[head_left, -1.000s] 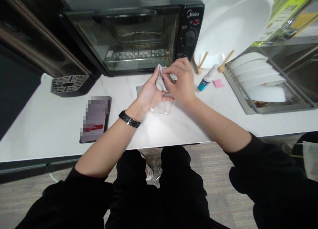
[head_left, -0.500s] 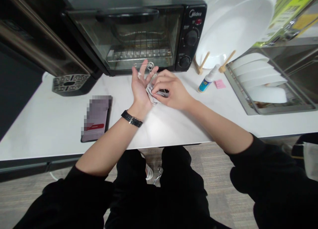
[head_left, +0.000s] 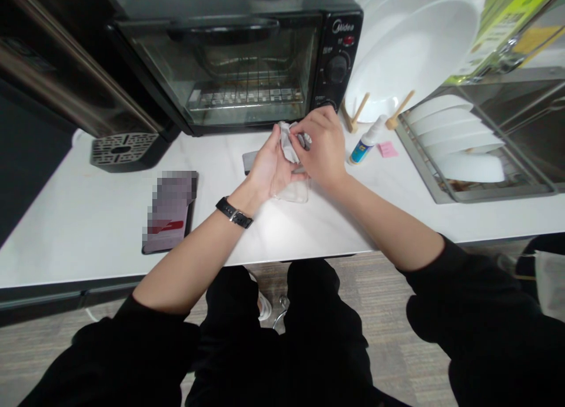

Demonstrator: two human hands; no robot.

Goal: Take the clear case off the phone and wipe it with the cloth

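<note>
Just in front of the black oven (head_left: 212, 77), the person's two hands were working close together above the white counter (head_left: 286, 236). The right hand (head_left: 324, 145) had its thumb and fingertips pinched together on a crumpled pale cloth (head_left: 289, 148). The left hand (head_left: 271, 170), wearing a black wristband (head_left: 233, 212), had its palm turned partly upward, and its thumb lay along the edge of the same cloth. Its other fingers were partly hidden, so I could not tell whether it was closed upon something. The cloth was between the two hands, above the left palm. Below the left fingers showed a clear, thin case (head_left: 295, 191) with rounded corners; whether it was lying on the counter or was held, I could not say. A flat grey object (head_left: 249, 161) lay on the counter behind the left hand, half covered by it. Nearer to the left forearm rested a phone (head_left: 170, 212), its screen blurred into squares. To the right of the right hand stood a small spray bottle (head_left: 367, 141), with a pink note (head_left: 388, 149) just beside it. Behind these, big white plates (head_left: 410, 53) leaned upright by wooden pegs (head_left: 361, 112), and farther right white bowls (head_left: 463, 139) were tilted in a row.
</note>
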